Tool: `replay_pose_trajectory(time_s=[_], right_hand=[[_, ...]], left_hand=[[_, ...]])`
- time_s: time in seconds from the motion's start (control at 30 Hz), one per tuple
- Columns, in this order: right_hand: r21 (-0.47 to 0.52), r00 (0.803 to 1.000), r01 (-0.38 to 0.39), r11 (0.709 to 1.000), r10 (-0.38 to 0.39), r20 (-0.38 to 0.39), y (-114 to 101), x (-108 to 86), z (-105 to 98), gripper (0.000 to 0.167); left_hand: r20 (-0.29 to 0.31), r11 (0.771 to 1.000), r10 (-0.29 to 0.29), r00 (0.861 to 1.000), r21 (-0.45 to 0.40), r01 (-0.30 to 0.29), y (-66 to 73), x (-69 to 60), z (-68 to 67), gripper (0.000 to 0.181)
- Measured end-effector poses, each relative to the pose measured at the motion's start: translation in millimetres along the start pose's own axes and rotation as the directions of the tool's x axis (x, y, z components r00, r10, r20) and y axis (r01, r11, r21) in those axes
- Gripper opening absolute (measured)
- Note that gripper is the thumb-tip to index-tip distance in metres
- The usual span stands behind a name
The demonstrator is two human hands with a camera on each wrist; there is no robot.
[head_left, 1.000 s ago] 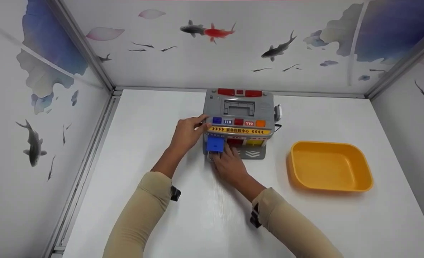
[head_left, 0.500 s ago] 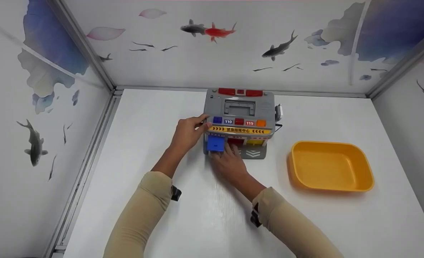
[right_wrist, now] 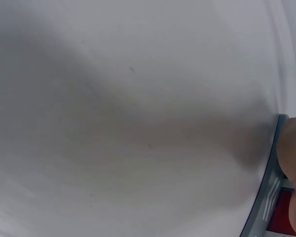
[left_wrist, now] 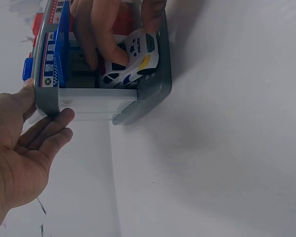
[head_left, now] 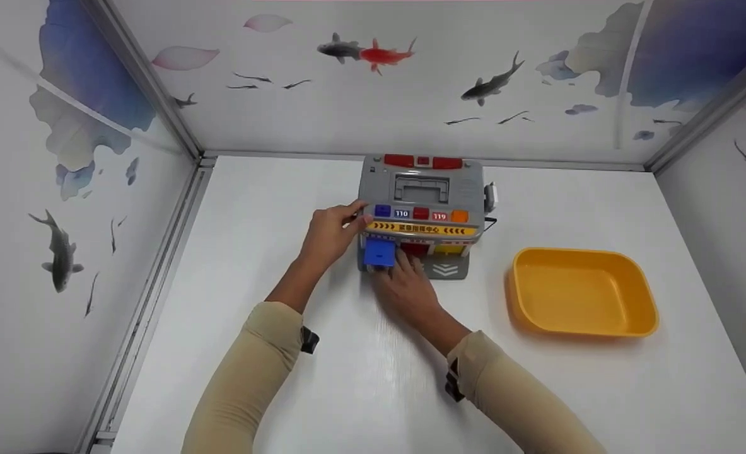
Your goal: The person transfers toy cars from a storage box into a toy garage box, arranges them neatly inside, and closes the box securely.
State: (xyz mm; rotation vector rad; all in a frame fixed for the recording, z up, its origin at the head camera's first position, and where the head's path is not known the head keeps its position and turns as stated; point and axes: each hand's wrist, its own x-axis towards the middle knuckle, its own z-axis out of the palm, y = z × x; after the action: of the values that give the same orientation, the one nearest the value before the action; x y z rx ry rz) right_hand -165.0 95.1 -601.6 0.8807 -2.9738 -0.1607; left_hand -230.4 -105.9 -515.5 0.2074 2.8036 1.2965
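A grey toy garage (head_left: 467,189) with blue, red and yellow doors stands near the back wall. At its left side my left hand (head_left: 328,236) holds the roof corner, thumb and fingers on either side of the edge. The blue door (head_left: 379,252) is swung up and sticks out. Under it, a white toy police car (left_wrist: 138,52) sits tilted at the doorway, plain in the left wrist view and mostly hidden from the head camera. My right hand (head_left: 407,287) grips this car with its fingers. In the right wrist view only part of that hand (right_wrist: 293,163) shows at the right edge.
To the right of the garage, a yellow plastic bin (head_left: 581,293) rests on the white table (head_left: 347,391). White panels with painted fish (head_left: 486,85) enclose the table at the back and sides.
The police car has gone farther in under the raised blue door, with my right hand on it. My left hand has stayed at the roof corner.
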Motion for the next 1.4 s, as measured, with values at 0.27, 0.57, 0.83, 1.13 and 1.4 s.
replay_pose_trajectory(time_s=[0.27,0.57,0.83,1.13,1.4], right_hand=[[0.067,0.999,-0.007,0.998,0.004,0.051,5,-1.9,3,0.054],[0.227,0.997,0.015,0.974,-0.03,0.065,10,-4.9,0,0.055],[0.193,0.997,0.003,0.981,-0.017,0.069,13,-4.1,-3,0.058],[0.151,0.996,-0.021,0.988,0.008,0.085,18,-0.6,-4,0.061],[0.152,0.991,-0.046,0.987,0.026,0.13,19,3.2,-6,0.064]], left_hand=[[-0.008,1.0,-0.002,1.0,-0.006,0.002,-2.8,0.5,0.8,0.049],[-0.016,1.0,0.027,1.0,0.003,-0.027,-5.7,-0.6,0.1,0.05],[-0.015,1.0,0.021,1.0,0.005,-0.021,-5.1,0.2,1.1,0.051],[-0.013,1.0,0.03,0.999,-0.01,-0.03,-3.3,1.0,0.5,0.049],[-0.003,1.0,0.011,1.0,-0.006,-0.011,-1.8,1.4,0.4,0.05]])
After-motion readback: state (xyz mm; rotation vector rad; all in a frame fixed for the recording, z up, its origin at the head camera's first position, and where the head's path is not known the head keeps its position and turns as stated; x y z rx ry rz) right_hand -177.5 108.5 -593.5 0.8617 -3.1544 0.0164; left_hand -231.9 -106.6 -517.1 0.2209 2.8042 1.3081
